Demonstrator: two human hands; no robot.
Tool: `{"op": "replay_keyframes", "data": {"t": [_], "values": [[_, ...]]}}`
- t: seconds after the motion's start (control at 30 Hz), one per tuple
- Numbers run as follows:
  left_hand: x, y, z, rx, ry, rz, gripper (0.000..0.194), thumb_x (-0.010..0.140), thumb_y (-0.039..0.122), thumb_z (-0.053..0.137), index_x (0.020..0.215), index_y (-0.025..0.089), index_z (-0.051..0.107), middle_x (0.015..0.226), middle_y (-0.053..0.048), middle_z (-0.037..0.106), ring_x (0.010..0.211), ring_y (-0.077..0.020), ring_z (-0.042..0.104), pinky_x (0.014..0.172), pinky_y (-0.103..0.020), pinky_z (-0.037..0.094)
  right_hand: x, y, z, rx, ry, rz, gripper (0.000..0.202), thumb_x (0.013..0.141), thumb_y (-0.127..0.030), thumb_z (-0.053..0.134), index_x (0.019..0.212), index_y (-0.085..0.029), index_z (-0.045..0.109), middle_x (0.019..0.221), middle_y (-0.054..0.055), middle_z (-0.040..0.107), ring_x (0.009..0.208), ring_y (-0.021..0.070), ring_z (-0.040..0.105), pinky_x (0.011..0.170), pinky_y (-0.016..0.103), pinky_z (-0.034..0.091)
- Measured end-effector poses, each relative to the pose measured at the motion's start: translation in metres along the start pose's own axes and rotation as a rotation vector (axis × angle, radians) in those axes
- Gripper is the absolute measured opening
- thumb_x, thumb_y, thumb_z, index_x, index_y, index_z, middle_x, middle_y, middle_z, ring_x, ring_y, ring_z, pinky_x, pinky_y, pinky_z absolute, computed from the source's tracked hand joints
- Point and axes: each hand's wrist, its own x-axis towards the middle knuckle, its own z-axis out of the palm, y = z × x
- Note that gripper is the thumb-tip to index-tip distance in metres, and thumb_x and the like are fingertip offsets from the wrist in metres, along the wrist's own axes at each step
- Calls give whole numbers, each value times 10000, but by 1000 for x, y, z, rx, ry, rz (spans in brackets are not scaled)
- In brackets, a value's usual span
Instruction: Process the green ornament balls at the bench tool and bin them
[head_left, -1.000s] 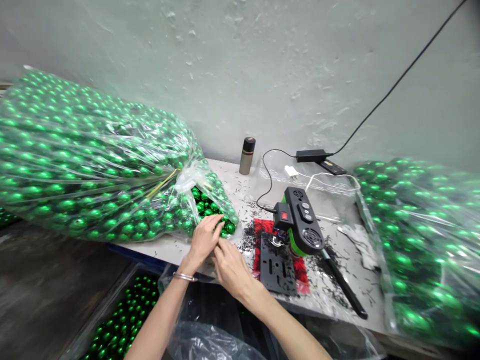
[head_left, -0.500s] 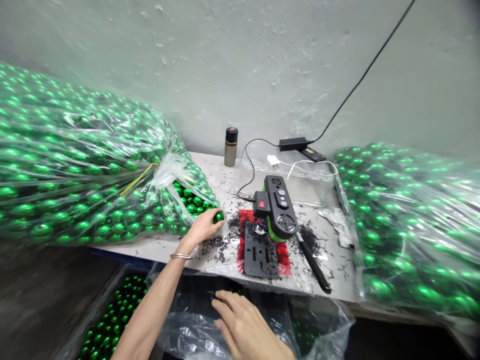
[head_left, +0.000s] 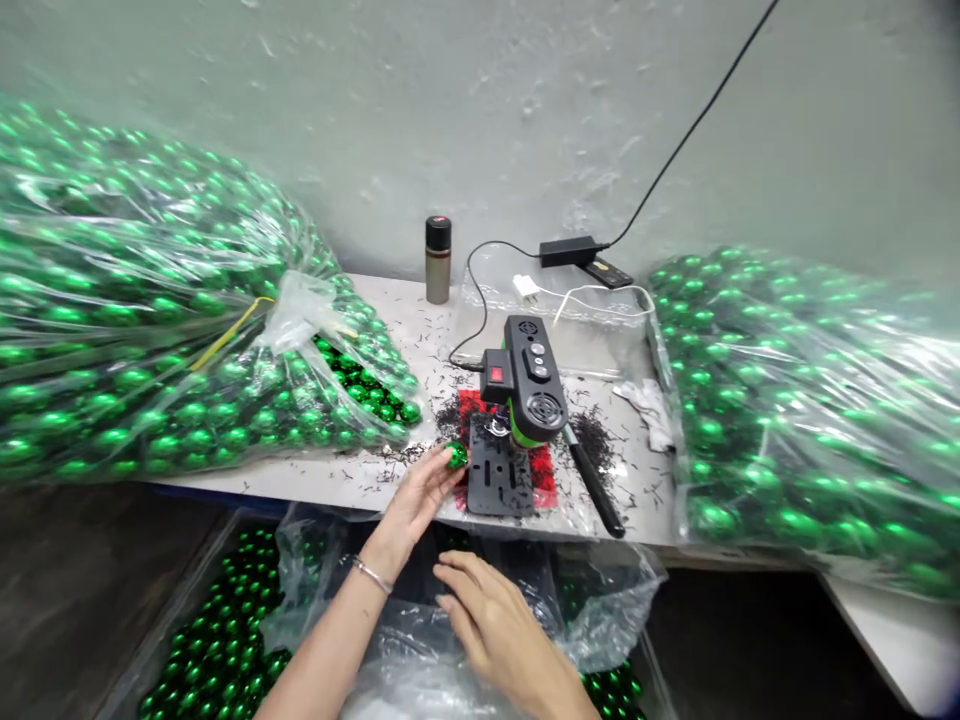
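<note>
Head view: ball [head_left: 456, 456] beside edge of plate [head_left: 495, 490]

Head-worn view (the only one), facing forward and down, close above the worktop [head_left: 401, 320]

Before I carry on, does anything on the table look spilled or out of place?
Yes: small black scraps lie strewn across the white table, thickest beside the black machine; they look like loose debris.

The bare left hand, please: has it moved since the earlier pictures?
Yes: the left hand, holding a shiny green ball, has moved right, nearer the flat black slotted plate.
</note>
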Motion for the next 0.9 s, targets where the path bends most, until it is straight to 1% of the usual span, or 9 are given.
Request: {"op": "replay_keyframes", "data": {"t": [0.07, 0.17, 0.27, 0.37, 0.53, 0.67, 0.8, 0.83, 0.9], "values": [[2, -12, 8, 77, -6, 46, 345, 706, 263, 799, 1002, 164, 654, 937, -55, 753, 876, -176, 720, 905, -336, 565, -8, 4, -1, -1, 9, 31, 338, 946, -195, 502, 1271, -224, 588, 1283, 76, 666, 1176, 200, 657, 1003, 339, 572], [9, -25, 16, 319, -37, 136, 389, 691, 297, 810, 1015, 166, 639, 929, -53, 749, 895, -184, 712, 893, -333, 549, -20, 11, -3, -4, 36, 72, 326, 941, -177, 503, 1249, -211, 601, 1249, 83, 684, 1146, 200, 673, 988, 337, 580], [16, -36, 21, 593, -62, 309, 344, 748, 309, 761, 1047, 181, 650, 983, -65, 749, 958, -206, 700, 903, -347, 526, -27, 16, -4, 5, 68, 107, 311, 939, -167, 499, 1223, -213, 615, 1213, 80, 701, 1119, 195, 687, 970, 323, 588], [20, -43, 22, 834, -64, 474, 319, 800, 307, 720, 1097, 202, 671, 1047, -74, 740, 1007, -227, 682, 934, -379, 504, -31, 18, -6, 12, 80, 128, 305, 941, -171, 494, 1216, -217, 616, 1204, 78, 704, 1101, 196, 695, 953, 324, 598], [20, -46, 20, 1180, -23, 738, 318, 836, 331, 713, 1136, 229, 693, 1043, -81, 739, 996, -263, 654, 954, -446, 470, -36, 21, -9, -12, 117, 139, 308, 946, -190, 485, 1225, -224, 613, 1210, 78, 701, 1099, 206, 697, 936, 343, 611], [22, -47, 21, 1271, -80, 864, 315, 842, 376, 723, 1117, 223, 706, 1122, -102, 730, 1053, -277, 647, 1001, -465, 442, -38, 26, -20, -28, 187, 123, 321, 953, -199, 466, 1236, -226, 616, 1210, 86, 703, 1094, 198, 701, 944, 335, 607], [26, -51, 20, 1258, -124, 890, 333, 835, 401, 736, 1115, 222, 717, 1105, -96, 737, 1056, -272, 647, 1070, -503, 387, -38, 36, -49, 30, 275, 86, 294, 955, -201, 490, 1205, -232, 640, 1170, 80, 716, 1072, 173, 708, 932, 285, 605], [27, -51, 20, 1251, -137, 884, 340, 838, 401, 734, 1129, 225, 716, 1100, -94, 739, 1054, -270, 645, 1072, -507, 385, -37, 39, -58, 47, 321, 71, 289, 953, -193, 499, 1202, -232, 641, 1147, 77, 721, 1055, 166, 711, 917, 274, 609], [28, -52, 18, 1240, -159, 864, 355, 841, 404, 731, 1151, 233, 713, 1096, -94, 739, 1053, -270, 638, 1052, -504, 403, -33, 45, -75, 42, 480, 54, 320, 945, -169, 516, 1242, -234, 617, 1137, 82, 715, 1044, 165, 709, 898, 280, 616]]}}
